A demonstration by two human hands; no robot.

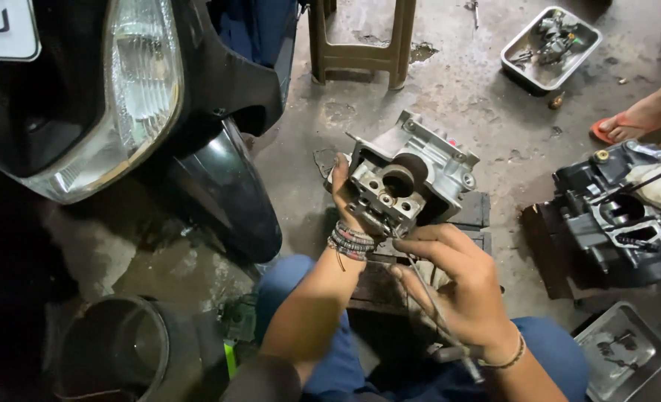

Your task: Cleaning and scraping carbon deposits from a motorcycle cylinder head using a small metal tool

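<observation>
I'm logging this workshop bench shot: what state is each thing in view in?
Cylinder head: lifted, tilted, gripped from the left side.
Left hand: closed on the cylinder head.
Right hand: closed on a thin tool.
Thin tool: tip at the head's underside.
Engine case: opened, on the floor.
Upper metal tray: holds small parts.
Lower metal tray: holds a few parts.

I see one sign only: a white rectangular number plate [3, 28] with dark characters, top left, above the scooter's headlight [140, 74].
</observation>
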